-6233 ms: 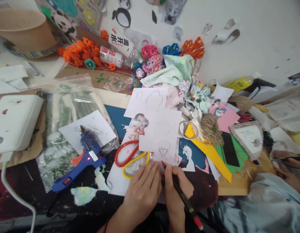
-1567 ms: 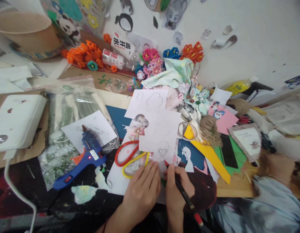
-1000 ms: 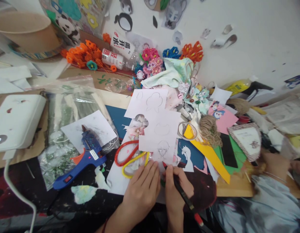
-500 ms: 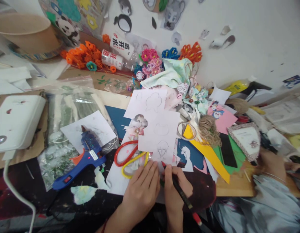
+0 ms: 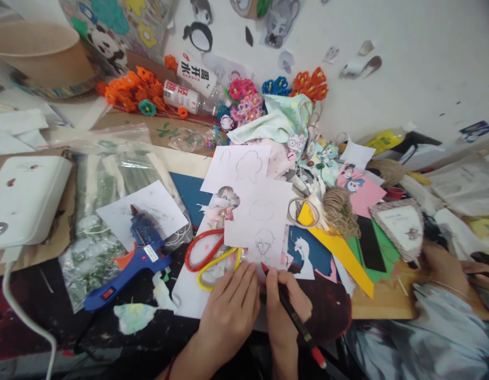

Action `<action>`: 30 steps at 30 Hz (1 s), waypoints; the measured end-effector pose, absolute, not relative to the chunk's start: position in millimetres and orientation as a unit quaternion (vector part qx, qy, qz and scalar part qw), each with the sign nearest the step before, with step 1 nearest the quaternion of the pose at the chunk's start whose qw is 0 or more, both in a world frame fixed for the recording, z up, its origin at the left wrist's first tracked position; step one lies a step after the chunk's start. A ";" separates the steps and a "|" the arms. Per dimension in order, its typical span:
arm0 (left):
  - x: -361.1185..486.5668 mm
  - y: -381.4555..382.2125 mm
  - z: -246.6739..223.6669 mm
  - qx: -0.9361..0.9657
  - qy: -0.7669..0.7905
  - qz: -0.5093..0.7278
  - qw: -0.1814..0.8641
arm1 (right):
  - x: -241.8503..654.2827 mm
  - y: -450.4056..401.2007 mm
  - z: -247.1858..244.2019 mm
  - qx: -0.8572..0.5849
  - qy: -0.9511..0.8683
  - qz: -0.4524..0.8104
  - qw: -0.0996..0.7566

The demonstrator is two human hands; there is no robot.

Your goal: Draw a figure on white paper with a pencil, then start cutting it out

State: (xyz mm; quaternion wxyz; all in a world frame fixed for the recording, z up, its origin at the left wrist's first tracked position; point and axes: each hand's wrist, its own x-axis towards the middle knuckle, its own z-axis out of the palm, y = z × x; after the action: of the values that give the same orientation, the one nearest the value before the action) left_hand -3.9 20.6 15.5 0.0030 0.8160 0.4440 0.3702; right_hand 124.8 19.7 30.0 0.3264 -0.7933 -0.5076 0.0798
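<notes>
A pencil, dark with a red tip and red end, is gripped in my right hand. Its tip rests at the lower edge of a white paper sheet, just under a sketched face with hair. My left hand lies flat at the sheet's lower edge, fingers together and stretched out. More faint pencil outlines sit higher on the paper, one shaped like a cloud. Red-handled and yellow-handled loops, seemingly scissors handles, lie left of the sheet near my left hand.
A blue glue gun lies on paper at left, beside a white corded device. Twine, a yellow strip and fabric scraps crowd the right. Another person's arm reaches in there. Orange flowers and bottles line the back.
The pencil and my right hand have shifted very slightly left. The whole view has drifted a little; my left hand stays on the paper.
</notes>
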 end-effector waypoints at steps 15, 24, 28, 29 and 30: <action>-3.5 19.0 12.4 0.812 0.450 0.373 0.005 | 121.4 14.9 29.2 -0.820 -0.460 0.078 0.330; -3.4 19.6 12.4 0.813 0.452 0.368 -0.001 | 118.6 15.6 30.1 -0.815 -0.469 0.074 0.332; -3.2 19.0 12.1 0.814 0.453 0.363 0.005 | 118.0 16.1 28.8 -0.816 -0.463 0.077 0.337; -3.3 18.9 12.0 0.815 0.452 0.363 0.005 | 118.2 16.0 28.3 -0.817 -0.458 0.081 0.341; -3.4 18.7 11.9 0.815 0.451 0.365 0.005 | 118.5 15.8 27.7 -0.817 -0.454 0.085 0.345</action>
State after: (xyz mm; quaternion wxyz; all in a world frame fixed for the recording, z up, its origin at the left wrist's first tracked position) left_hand -3.4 18.7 11.9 0.0052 0.8148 0.4508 0.3646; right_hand 118.5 15.8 27.7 0.3454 -0.8172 -0.4536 0.0850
